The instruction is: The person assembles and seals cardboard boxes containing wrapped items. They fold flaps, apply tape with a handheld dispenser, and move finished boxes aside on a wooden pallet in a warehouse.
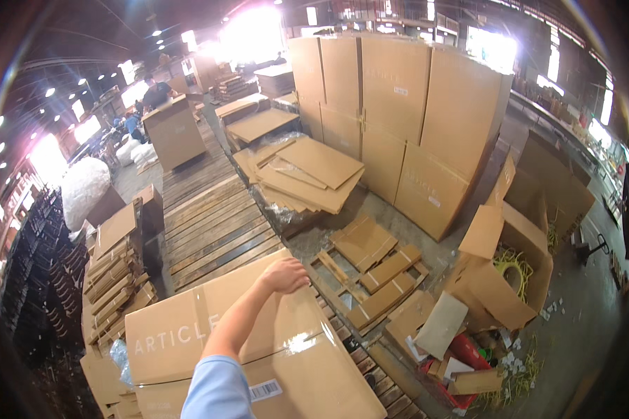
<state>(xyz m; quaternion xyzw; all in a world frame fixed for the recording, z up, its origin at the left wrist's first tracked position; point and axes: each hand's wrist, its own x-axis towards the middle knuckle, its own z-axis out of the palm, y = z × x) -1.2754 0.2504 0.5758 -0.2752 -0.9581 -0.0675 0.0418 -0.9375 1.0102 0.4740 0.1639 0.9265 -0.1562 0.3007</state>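
A large taped cardboard box [258, 335] lies in front of me at the lower middle, with pale printing and a white barcode label [264, 390] on it. My left hand [286, 275] reaches across its top from a light blue sleeve. At the far right corner of the box, the fingers bend down over the edge and seem to grip it. Part of the fingertips is hidden. Out of sight is my right hand.
A slatted wooden roller track [210, 216] runs ahead towards a person [155, 94] behind another box [175, 133]. Tall stacked cartons [391, 105] stand at the right. Flattened cardboard [112, 258] is piled left. An opened carton [531, 244] holds yellow strapping.
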